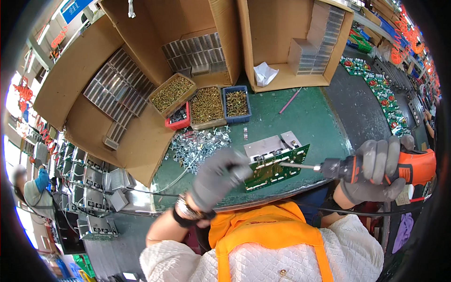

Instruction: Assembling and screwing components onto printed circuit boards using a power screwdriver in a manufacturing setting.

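Note:
In a grey glove, my right hand (378, 162) is wrapped round an orange and black electric screwdriver (417, 168). Its long metal bit points left, its tip over the face of a green circuit board (277, 173). The board stands tilted near the table's front edge, with silver metal heat sinks (263, 146) along its far side. My left hand (218, 176), also gloved, is at the board's left edge. Motion smears its fingers, and I cannot tell whether it touches the board. Loose small metal clips (197, 145) lie in a heap just beyond it.
Open bins of brass-coloured screws (206, 105) stand beyond the clips, beside a blue bin (236, 104) and a red bin (178, 123). Cardboard boxes (291, 42) with metal heat sinks line the back. A pink stick (290, 100) lies on the green table (312, 117). More circuit boards (383, 96) lie at right.

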A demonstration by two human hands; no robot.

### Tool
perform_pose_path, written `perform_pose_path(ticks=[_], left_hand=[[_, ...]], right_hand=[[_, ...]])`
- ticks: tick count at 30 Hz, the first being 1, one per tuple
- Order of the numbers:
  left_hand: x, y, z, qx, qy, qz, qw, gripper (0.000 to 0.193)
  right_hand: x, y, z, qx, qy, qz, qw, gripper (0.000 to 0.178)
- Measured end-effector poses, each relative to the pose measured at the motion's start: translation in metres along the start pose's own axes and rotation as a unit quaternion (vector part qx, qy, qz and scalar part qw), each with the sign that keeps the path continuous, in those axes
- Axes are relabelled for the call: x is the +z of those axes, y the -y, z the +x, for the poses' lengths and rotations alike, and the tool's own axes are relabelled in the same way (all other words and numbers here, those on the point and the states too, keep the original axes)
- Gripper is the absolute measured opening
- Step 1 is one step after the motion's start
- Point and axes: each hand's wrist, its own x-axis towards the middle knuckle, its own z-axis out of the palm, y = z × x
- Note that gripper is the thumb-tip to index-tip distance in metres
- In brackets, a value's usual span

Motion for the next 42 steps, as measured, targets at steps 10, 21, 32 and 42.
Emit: perform_pose_path(ticks=[10,21,32,42], left_hand=[[0.035,0.026,-0.032,-0.050,0.012,-0.091,0.994,0.014],[0.023,0.018,-0.028,-0.005,0.008,0.010,1.000,0.013],[-0.031,0.031,0.005,0.037,-0.035,0.128,0.990,0.037],[-0.177,0.110,0.136,-0.219,0.063,0.657,0.719,0.024]], right_hand=[[0.040,-0.033,-0.023,0.083,0.012,0.085,0.993,0.054],[0.038,-0.037,-0.017,0.098,0.052,0.119,0.987,0.055],[0.010,-0.050,-0.023,0.161,-0.092,0.091,0.978,0.060],[-0.010,-0.040,-0.027,0.141,-0.118,0.050,0.982,0.059]])
